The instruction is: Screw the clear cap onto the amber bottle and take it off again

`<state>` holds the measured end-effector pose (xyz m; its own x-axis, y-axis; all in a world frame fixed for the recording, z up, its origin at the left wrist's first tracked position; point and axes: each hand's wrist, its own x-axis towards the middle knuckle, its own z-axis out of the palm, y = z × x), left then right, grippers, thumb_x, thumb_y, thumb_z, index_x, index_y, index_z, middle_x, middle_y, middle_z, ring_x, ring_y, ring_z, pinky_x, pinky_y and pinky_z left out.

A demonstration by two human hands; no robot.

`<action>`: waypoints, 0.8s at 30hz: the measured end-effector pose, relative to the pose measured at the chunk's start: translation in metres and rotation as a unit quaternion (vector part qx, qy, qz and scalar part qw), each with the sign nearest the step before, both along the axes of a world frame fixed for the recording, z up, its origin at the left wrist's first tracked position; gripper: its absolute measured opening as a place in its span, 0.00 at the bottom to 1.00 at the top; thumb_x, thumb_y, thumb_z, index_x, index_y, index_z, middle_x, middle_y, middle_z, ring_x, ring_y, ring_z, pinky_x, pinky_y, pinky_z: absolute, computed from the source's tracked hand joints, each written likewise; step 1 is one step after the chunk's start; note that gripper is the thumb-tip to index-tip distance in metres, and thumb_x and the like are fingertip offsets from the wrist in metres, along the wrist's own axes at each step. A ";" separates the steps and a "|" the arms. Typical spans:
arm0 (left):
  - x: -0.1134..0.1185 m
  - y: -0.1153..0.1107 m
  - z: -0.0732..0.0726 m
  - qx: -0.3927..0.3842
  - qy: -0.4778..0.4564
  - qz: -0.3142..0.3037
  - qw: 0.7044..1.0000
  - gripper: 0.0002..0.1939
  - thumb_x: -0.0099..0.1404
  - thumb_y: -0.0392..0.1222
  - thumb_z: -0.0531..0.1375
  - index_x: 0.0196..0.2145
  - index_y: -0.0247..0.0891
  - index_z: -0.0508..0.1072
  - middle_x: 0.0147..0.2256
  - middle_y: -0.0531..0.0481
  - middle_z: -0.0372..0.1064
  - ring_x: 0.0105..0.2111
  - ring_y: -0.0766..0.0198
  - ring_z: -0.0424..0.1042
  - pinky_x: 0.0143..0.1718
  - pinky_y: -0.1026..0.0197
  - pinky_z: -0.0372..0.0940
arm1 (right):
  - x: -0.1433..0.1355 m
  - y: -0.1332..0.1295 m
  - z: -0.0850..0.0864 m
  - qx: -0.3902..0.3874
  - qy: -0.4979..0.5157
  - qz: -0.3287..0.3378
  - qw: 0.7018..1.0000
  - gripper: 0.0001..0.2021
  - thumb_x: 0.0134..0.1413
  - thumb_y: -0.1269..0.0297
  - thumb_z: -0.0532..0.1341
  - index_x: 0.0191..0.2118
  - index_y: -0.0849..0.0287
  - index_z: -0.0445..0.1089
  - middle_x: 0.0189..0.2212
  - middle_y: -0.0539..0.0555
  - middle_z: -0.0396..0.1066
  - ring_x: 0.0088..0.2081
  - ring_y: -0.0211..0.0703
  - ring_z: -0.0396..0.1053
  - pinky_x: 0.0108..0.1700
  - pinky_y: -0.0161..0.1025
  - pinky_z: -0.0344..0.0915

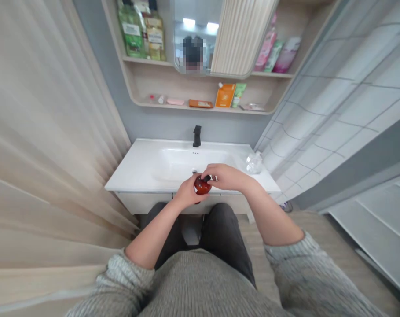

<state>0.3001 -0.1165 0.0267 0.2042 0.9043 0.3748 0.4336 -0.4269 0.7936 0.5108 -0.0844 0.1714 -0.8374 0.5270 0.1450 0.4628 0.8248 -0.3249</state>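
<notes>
A reddish-brown bottle [203, 186] with a black top [207, 178] is held in front of the sink's front edge. My left hand [187, 192] wraps round the bottle's body from the left. From the right, my right hand [219, 175] has its fingers closed on the black top. The white sink [143, 169] lies just beyond both hands, and its black faucet [197, 136] stands at the back. Part of the bottle is hidden by my fingers.
A clear pump bottle [254, 163] stands on the sink's right side. Above, a wall shelf [186, 75] holds several bottles, tubes and an orange pouch [225, 95]. A beige curtain [54, 132] hangs at the left, and a white curtain [348, 88] at the right.
</notes>
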 end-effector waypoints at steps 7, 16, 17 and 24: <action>0.009 0.000 -0.004 0.003 0.012 0.007 1.000 0.43 0.54 0.50 0.77 0.64 0.46 0.68 0.57 0.43 0.79 0.55 0.45 0.80 0.59 0.45 0.73 | 0.003 0.006 -0.005 0.000 0.006 0.001 1.000 0.08 0.62 0.68 0.71 0.46 0.54 0.85 0.39 0.54 0.79 0.37 0.45 0.75 0.45 0.40 0.69; 0.003 0.005 -0.011 -0.017 -0.062 -0.042 0.997 0.45 0.54 0.49 0.77 0.65 0.44 0.66 0.60 0.41 0.76 0.59 0.46 0.78 0.66 0.43 0.69 | 0.003 0.007 -0.002 -0.039 0.045 0.050 0.997 0.13 0.63 0.76 0.65 0.44 0.52 0.84 0.46 0.55 0.81 0.47 0.47 0.78 0.55 0.45 0.73; 0.000 0.007 -0.012 -0.025 -0.083 -0.065 0.994 0.45 0.54 0.50 0.77 0.65 0.43 0.65 0.61 0.41 0.75 0.60 0.46 0.77 0.67 0.43 0.68 | 0.003 0.007 -0.001 -0.041 0.051 0.055 0.996 0.12 0.64 0.75 0.65 0.44 0.52 0.84 0.46 0.55 0.81 0.47 0.47 0.79 0.56 0.45 0.73; -0.031 0.023 -0.028 -0.121 -0.162 -0.110 0.973 0.42 0.56 0.52 0.77 0.63 0.43 0.68 0.59 0.42 0.77 0.61 0.45 0.77 0.67 0.42 0.68 | 0.031 0.013 -0.020 -0.078 0.265 -0.058 0.959 0.11 0.61 0.50 0.74 0.40 0.52 0.82 0.46 0.58 0.81 0.48 0.51 0.79 0.56 0.50 0.77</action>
<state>0.2695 -0.0934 -0.0017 0.3100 0.9217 0.2330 0.0635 -0.2646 0.9623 0.5417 -0.0716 0.1517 -0.6027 0.6623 0.4451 0.2847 0.6996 -0.6554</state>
